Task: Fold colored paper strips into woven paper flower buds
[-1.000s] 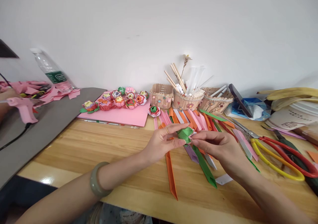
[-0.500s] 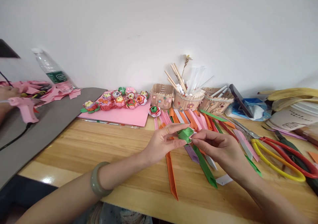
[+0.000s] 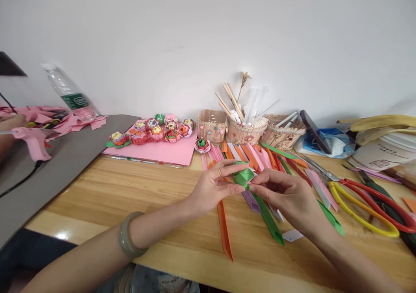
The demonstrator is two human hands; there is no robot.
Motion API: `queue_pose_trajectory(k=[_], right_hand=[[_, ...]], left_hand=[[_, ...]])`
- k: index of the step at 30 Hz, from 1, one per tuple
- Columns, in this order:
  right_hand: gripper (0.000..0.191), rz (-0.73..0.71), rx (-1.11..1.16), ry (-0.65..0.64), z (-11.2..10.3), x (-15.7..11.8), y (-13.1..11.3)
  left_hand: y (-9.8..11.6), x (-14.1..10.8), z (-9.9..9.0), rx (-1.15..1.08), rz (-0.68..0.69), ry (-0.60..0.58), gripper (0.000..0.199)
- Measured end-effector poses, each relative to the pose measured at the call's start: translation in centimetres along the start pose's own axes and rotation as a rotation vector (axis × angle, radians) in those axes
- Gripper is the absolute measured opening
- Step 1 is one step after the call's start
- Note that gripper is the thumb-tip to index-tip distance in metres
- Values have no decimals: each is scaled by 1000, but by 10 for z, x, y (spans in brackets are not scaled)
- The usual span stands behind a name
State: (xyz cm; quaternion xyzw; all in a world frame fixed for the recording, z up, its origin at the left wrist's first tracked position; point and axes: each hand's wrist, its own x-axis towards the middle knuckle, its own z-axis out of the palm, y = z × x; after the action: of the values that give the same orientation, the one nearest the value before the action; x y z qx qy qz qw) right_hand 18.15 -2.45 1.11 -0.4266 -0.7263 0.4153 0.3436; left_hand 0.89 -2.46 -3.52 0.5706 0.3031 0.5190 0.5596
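Note:
Between my two hands is a small folded green paper piece, held above the wooden table. My left hand pinches it from the left, with the fingers over its top and the thumb below. From the right, the thumb and fingertips of my right hand grip its edge. Folded paper strips lie under and behind the hands, among them an orange strip and a green strip. A finished-looking paper flower sits behind my left hand.
Several paper flowers rest on a pink sheet. Decorated baskets stand along the wall. Scissors lie at the right, near a white tub. At the left, another person's hand is beside a pink glue gun and a bottle.
The green piece has turned slightly between my fingers. My right fingertips have shifted a little on its edge, and my left hand is almost where it was.

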Motion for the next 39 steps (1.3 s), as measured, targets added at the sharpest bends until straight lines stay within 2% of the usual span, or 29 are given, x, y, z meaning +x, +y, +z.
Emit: queue_pose_trajectory(k=[9,13,20,28,32,39], right_hand=[[16,-152,-220,81,1,-3,-1],[14,-150,-220,69,1,-1,3],[14,-87,-153,49,3,-1,4],[10,-241,-226,95,3,-2,8],[14,-206,-259,82,4,-2,8],[17,-85,-178,68,7,-2,7]], left_hand=[[2,3,-1,29,59,27,42],[0,4,-2,31,52,45,42],[-2,0,0,12,13,-13,43],[-3,2,-2,50,45,15,45],[-3,1,-1,62,39,9,44],[-3,0,1,36,23,7,44]])
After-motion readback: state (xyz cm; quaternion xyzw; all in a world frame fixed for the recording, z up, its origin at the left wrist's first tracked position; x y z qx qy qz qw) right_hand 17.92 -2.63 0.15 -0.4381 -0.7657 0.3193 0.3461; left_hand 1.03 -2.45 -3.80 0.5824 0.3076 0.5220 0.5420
